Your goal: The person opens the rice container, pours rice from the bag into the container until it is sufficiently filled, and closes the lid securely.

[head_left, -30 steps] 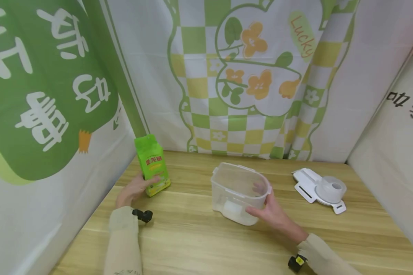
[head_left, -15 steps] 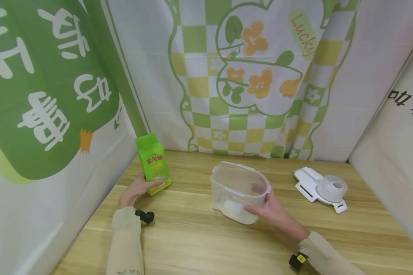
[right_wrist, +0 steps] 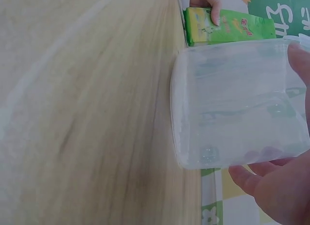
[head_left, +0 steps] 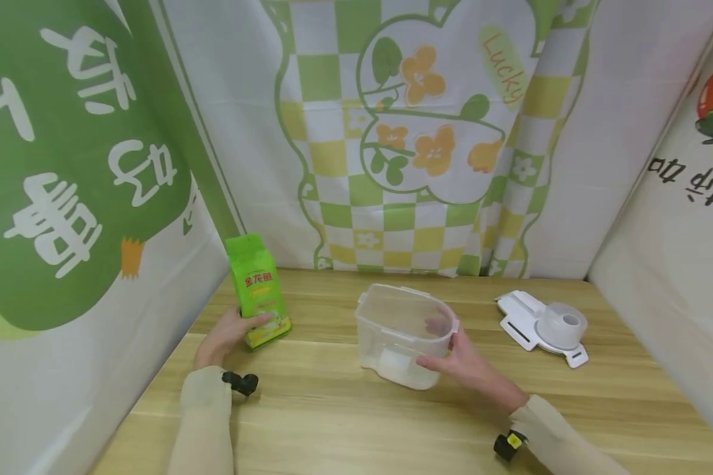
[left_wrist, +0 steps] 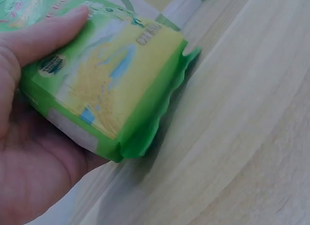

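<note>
At the left of the head view stands a green and yellow packaged bag (head_left: pixel 260 287), slightly tilted, with Chinese lettering on its front. My left hand (head_left: pixel 228 335) grips its lower part, thumb across the front; the left wrist view shows the bag's bottom seam (left_wrist: pixel 160 118) at the tabletop. A clear plastic container (head_left: pixel 392 336) without a lid stands mid-table. My right hand (head_left: pixel 460 359) holds its right end, thumb on the near side and fingers behind the wall. The right wrist view shows the container's side (right_wrist: pixel 237 108) between thumb and fingers.
To the right on the wooden table (head_left: pixel 309 422) lies a white lid (head_left: pixel 519 320) with a translucent round cup (head_left: pixel 562 324) on it. Printed curtains (head_left: pixel 404 218) hang along the back and both sides.
The head view has shifted slightly, so everything appears a little further left. Both hands keep their hold; bag and container stay about where they were on the table.
</note>
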Tool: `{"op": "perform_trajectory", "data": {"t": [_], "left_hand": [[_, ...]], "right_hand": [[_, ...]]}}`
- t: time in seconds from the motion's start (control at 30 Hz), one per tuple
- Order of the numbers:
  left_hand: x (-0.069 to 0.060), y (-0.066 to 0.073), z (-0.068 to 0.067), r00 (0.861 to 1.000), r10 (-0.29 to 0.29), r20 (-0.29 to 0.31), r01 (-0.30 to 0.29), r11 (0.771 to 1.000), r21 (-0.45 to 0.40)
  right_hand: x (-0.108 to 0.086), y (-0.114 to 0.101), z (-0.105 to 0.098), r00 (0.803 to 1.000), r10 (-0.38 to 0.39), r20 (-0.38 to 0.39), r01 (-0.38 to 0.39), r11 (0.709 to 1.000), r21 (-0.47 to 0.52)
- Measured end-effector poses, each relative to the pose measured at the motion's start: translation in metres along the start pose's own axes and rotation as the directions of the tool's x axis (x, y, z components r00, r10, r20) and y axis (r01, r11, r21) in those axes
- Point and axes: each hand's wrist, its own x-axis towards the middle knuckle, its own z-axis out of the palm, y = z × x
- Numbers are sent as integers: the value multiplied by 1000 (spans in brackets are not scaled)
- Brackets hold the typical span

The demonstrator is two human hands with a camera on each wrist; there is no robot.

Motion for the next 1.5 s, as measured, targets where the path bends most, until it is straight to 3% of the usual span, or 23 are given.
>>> {"op": "perform_trajectory", "data": {"t": [0.23,0.43,0.5,0.6,0.7,0.93,1.03,1.1,1.2,1.27,1.4,1.5], "left_hand": [[7,5,3,1000,-12,-17,9,990,-143],[9,14,7,999,29,-38,-38,955,-293],[10,18,9,997,65,-36,-74,924,-376],[8,25,11,993,110,-35,-112,854,-508],[6,31,14,991,133,-21,-120,800,-588],[-2,48,20,984,174,-37,-153,722,-675],[-5,59,26,981,190,-48,-170,702,-692],[-5,67,30,980,190,-62,-180,703,-688],[-2,75,34,983,138,-118,-182,739,-649],[0,77,37,982,77,-172,-168,770,-616],[1,81,43,966,-27,-258,-118,838,-533],[1,83,47,960,-7,-281,-118,897,-426]], "right_hand": [[2,0,-5,1000,-7,19,7,1000,-7],[2,0,-7,1000,-13,24,13,1000,11],[3,0,-8,999,-23,24,22,1000,13],[4,1,-8,999,-37,23,36,999,15],[4,1,-8,999,-41,25,41,999,15],[4,1,-8,999,-25,32,24,1000,12],[4,1,-9,999,-23,30,23,1000,15],[5,1,-10,999,-23,30,23,1000,18],[6,1,-11,999,-18,35,18,1000,20],[6,2,-11,999,-16,43,15,1000,19],[6,3,-11,998,-12,55,11,1000,13],[7,3,-12,998,-16,55,15,1000,17]]}}
